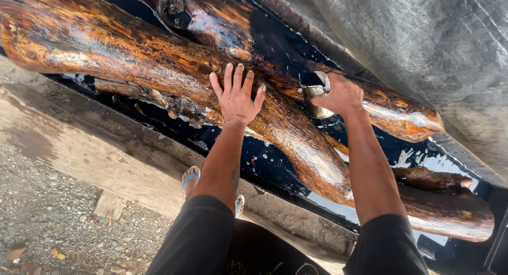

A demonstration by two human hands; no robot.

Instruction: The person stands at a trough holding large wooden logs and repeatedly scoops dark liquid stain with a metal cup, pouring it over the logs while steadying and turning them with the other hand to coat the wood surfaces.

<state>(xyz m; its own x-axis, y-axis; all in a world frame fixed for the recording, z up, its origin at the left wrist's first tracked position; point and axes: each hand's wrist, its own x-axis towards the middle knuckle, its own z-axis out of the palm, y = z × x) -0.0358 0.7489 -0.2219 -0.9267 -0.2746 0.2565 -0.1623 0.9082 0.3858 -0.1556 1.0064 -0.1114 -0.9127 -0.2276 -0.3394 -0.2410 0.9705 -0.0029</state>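
1. A wet log, glossy orange-brown and streaked with black, is seen lying in a shallow black trough of dark liquid, running from 10 o'clock down to 4 o'clock across the view.
2. A second wet log is laid just behind it, towards 12 o'clock, the two touching near the middle.
3. The left hand is pressed flat on the front log at the centre, fingers spread wide and nothing held.
4. The right hand is seen just to the 3 o'clock side of the left, closed around a small metal cup, which is tilted against the wood.
5. Dark sleeves are seen covering both upper arms at 6 o'clock.
6. Feet in blue sandals are placed on bare concrete below the trough, at about 7 o'clock.
7. Gravel is spread at 8 o'clock.
8. A grey plastic sheet is draped at 2 o'clock, beyond the logs.
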